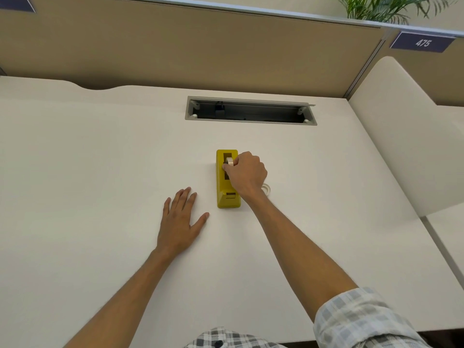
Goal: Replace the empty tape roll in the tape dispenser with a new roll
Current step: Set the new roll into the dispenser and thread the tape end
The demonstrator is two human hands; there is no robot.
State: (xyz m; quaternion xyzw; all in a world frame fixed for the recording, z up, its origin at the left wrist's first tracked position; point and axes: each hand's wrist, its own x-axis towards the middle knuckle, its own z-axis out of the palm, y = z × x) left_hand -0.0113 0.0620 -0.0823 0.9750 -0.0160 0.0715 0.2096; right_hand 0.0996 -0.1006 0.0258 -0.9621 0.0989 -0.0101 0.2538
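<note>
A yellow tape dispenser (227, 197) stands on the white desk (100, 159), its cutter end toward me. My right hand (247, 173) is over its open slot, fingers pinched on a pale roll (229, 161) that sits in or just above the slot. Behind my right wrist a second, clear tape roll (266, 188) lies on the desk, mostly hidden. My left hand (182, 219) rests flat on the desk to the left of the dispenser, fingers spread, holding nothing.
An open cable tray slot (251, 111) is cut into the desk behind the dispenser. A tan partition wall (200, 46) closes the back. A white side divider (401, 136) stands at the right, with a sign reading 475 (423, 42) above it.
</note>
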